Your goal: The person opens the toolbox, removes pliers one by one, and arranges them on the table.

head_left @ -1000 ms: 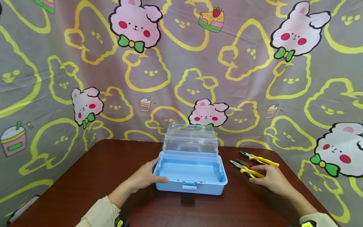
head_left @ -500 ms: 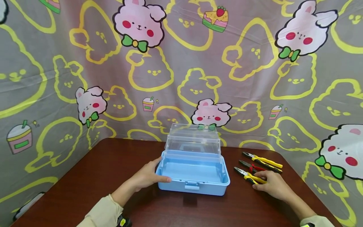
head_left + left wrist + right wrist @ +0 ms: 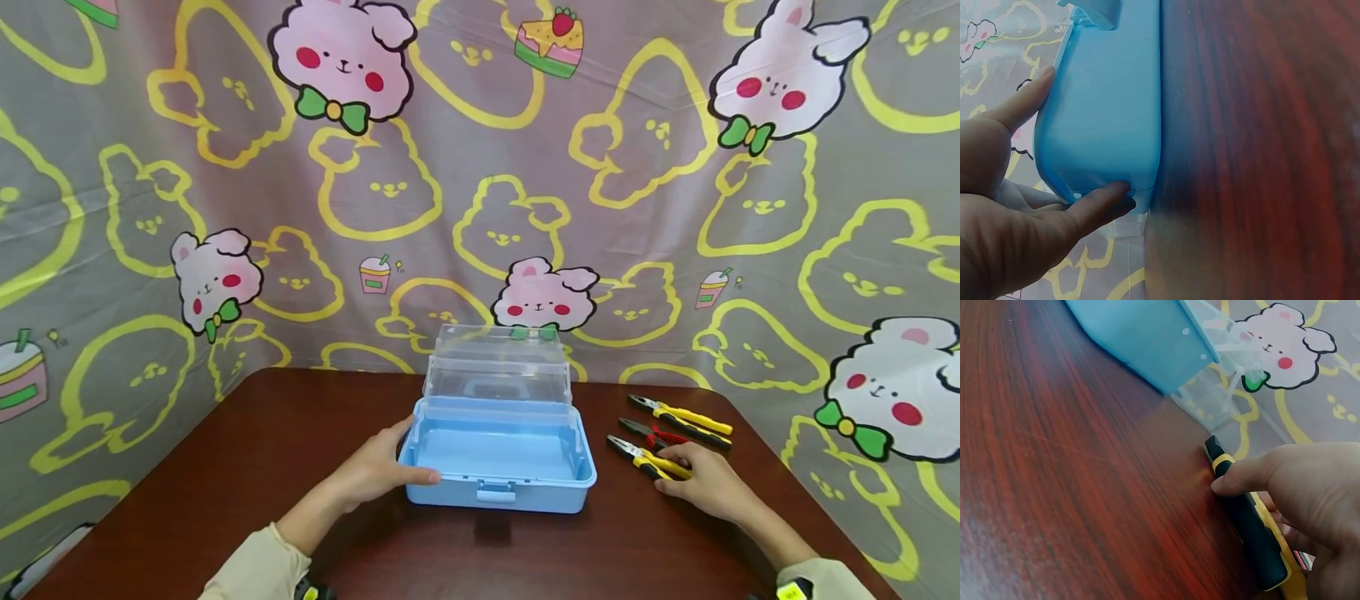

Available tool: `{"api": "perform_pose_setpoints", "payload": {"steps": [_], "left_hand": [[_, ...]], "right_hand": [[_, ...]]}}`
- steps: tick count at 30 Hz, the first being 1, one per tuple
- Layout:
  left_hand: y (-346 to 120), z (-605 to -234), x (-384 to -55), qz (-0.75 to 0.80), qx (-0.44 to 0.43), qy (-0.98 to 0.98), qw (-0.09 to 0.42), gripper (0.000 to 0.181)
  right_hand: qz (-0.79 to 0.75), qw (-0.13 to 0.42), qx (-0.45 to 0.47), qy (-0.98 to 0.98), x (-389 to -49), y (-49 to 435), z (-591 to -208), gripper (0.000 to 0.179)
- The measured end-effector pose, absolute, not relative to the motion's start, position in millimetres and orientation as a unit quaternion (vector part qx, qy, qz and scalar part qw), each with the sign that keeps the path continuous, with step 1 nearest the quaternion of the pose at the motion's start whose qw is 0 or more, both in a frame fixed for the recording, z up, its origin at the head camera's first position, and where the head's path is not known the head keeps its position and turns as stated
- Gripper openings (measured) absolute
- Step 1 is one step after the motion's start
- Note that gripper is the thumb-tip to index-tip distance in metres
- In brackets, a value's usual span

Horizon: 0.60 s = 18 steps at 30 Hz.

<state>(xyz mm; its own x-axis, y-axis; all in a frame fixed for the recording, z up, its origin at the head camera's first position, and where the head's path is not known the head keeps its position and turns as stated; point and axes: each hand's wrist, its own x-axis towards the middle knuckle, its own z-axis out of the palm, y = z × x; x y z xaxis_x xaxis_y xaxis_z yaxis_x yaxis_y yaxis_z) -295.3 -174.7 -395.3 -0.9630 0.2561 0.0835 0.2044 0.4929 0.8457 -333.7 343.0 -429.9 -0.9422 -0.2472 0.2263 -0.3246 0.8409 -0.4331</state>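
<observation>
An open light blue toolbox (image 3: 498,497) with a raised clear lid (image 3: 498,379) stands on the dark red-brown table. My left hand (image 3: 375,471) holds its left front corner, thumb on the front rim and fingers along the side; the left wrist view shows fingertips (image 3: 1119,187) against the blue wall. To the right of the box, my right hand (image 3: 708,479) pinches the handles of the nearest yellow-and-black combination pliers (image 3: 643,457). In the right wrist view the thumb presses a black handle (image 3: 1254,544); the other fingers are partly hidden behind it.
Just beyond the held pliers lie red-handled pliers (image 3: 637,428), partly covered by the hand. Farther back is another yellow-and-black pair (image 3: 682,419). A patterned cloth (image 3: 405,208) hangs behind and beside the wooden table (image 3: 285,425).
The nearest pliers have shifted slightly toward me, away from the red pair, with my right hand on them. My left hand stays on the toolbox. The head view has swung slightly.
</observation>
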Motion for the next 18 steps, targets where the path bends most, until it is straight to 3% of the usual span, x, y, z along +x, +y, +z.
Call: {"api": "perform_pose_setpoints", "payload": {"steps": [10,18], "left_hand": [[-187,-389,-292,0.485,0.137,0.863,0.036,0.112],[-210,-383,-302,0.457,0.185,0.87,0.034,0.093]], "right_hand": [[0.238,0.077,0.176,-0.952,-338,331,-424,0.053],[0.209,0.15,0.228,-0.939,-338,308,-406,0.05]]}}
